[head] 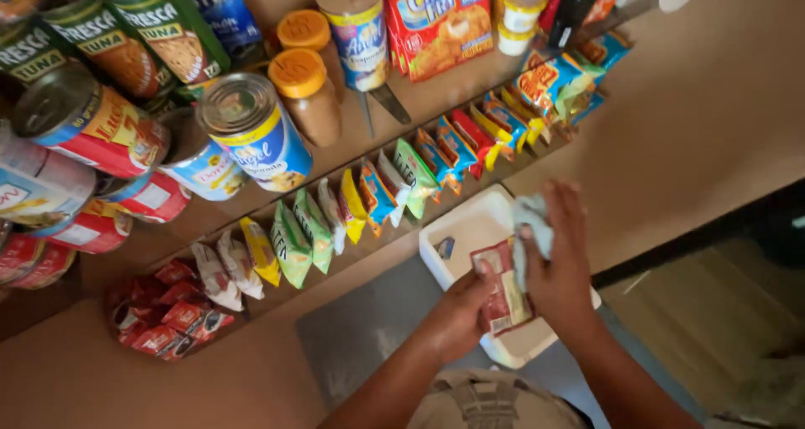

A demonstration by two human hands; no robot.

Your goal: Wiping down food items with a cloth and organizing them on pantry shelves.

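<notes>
Left hand [459, 312] is gripping the red sachet [506, 288] by its lower left edge, fingers curled shut on it. Sachet's long axis is running up-down, tilting a bit, btwn both hands over the white tray [470, 228]. Right hand [560, 270] is pressing in from the right w/ a pale cloth [530, 226] bunched under closed fingers, cloth touching the sachet's top edge. Both hands equally near. Further back, a row of hanging snack packets [335, 219], then tins [251, 131] and jars [306, 93] on the shelf [453, 85].
</notes>
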